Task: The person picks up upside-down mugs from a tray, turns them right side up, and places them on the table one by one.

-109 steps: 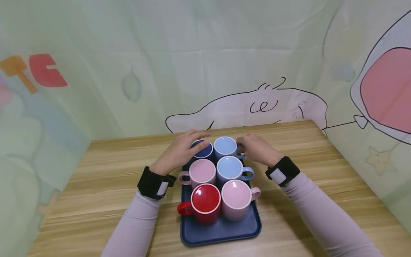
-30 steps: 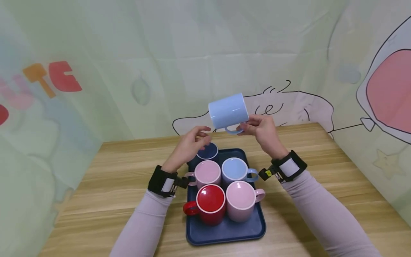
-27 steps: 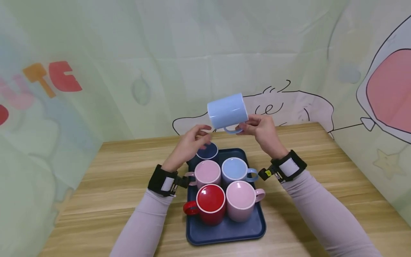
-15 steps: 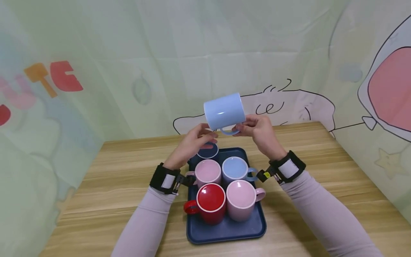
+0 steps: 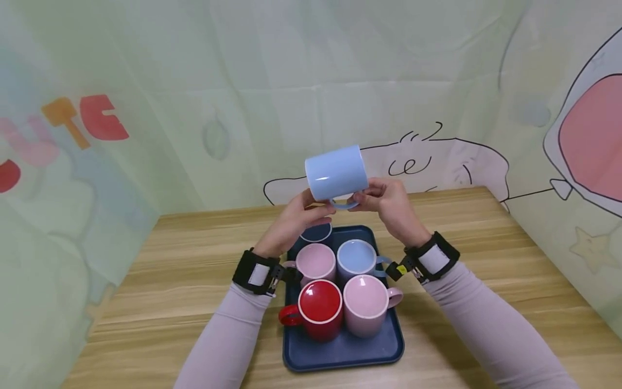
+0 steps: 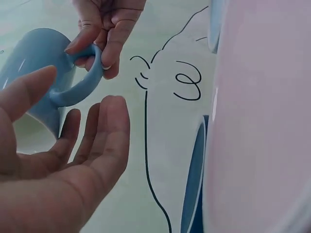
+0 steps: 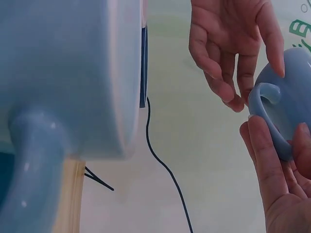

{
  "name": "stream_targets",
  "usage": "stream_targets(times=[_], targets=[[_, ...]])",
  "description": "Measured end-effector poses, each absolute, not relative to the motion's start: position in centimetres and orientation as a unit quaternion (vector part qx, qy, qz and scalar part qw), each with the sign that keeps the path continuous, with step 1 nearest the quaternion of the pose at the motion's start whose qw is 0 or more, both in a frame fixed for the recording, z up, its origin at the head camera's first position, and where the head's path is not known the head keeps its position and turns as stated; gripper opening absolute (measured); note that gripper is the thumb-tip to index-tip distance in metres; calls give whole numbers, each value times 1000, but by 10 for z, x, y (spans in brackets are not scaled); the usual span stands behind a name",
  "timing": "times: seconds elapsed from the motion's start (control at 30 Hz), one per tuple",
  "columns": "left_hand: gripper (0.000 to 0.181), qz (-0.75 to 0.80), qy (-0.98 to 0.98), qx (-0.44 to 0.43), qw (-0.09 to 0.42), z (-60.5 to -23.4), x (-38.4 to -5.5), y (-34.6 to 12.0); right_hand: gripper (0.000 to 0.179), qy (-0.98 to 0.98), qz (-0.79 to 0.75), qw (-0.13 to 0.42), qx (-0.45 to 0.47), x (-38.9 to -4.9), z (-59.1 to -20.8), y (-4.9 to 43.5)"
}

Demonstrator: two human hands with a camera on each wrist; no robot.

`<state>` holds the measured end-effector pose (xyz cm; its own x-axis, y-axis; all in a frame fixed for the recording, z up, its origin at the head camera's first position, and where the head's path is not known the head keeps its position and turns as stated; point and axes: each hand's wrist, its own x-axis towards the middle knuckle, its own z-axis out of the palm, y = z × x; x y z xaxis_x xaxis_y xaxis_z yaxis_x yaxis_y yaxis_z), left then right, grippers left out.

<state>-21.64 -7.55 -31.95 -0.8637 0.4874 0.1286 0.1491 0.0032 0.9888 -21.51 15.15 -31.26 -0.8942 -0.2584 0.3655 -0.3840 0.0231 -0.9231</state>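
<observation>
A light blue mug [image 5: 335,172] is held up on its side above the far end of the tray, its handle hanging downward. My right hand [image 5: 397,209] pinches that handle [image 6: 80,90] between thumb and fingers. Close below the mug's left end is my left hand [image 5: 293,222], thumb and fingers spread apart and slightly bent; in the right wrist view its thumb overlaps the mug's side. Beneath it, a dark blue mug [image 5: 317,233] stands partly hidden at the tray's back left.
On the dark blue tray [image 5: 340,357] also stand a light blue mug [image 5: 357,257], two pink mugs, one at left [image 5: 316,262] and one front right [image 5: 366,298], and a red mug [image 5: 320,301]. A wood-grain table [image 5: 160,286] lies underneath; a printed curtain [image 5: 272,97] hangs behind.
The light blue mug has been lifted from the tray's back right and turned on its side. Over the last second it moved left, while my left hand came right, closer to it.
</observation>
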Motion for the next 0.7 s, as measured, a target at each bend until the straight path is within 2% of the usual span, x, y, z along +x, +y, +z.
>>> stream_targets(times=[0.43,0.7], targets=[[42,718,662,186,112,-320,-212,-67,28,-707,669,59,221,-212,-311,148],[42,715,670,188,63,-323,-210,-65,29,-706,671,55,217,-211,-310,147]])
